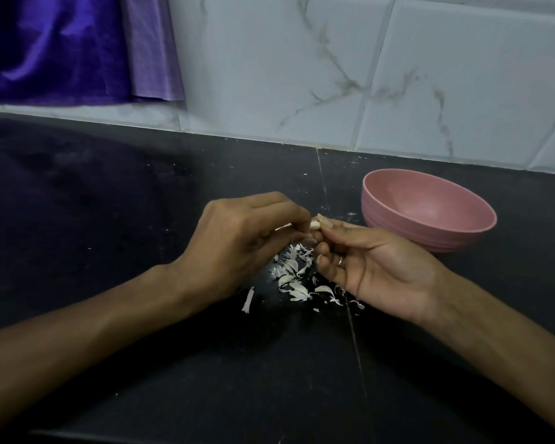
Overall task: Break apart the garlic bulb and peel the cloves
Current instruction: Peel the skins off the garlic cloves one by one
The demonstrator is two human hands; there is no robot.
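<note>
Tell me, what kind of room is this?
Probably a kitchen: a dark stone counter runs along a tiled wall, with a pink bowl and garlic peels lying on it.

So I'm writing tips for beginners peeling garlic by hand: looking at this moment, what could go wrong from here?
The garlic clove is tiny and pinched only at the fingertips of the left hand and right hand, so it could slip and drop into the peel scraps below, where it might be hard to spot. The pink bowl sits off to the right rather than under the hands, so a peeled clove could miss it on the way over.
</note>
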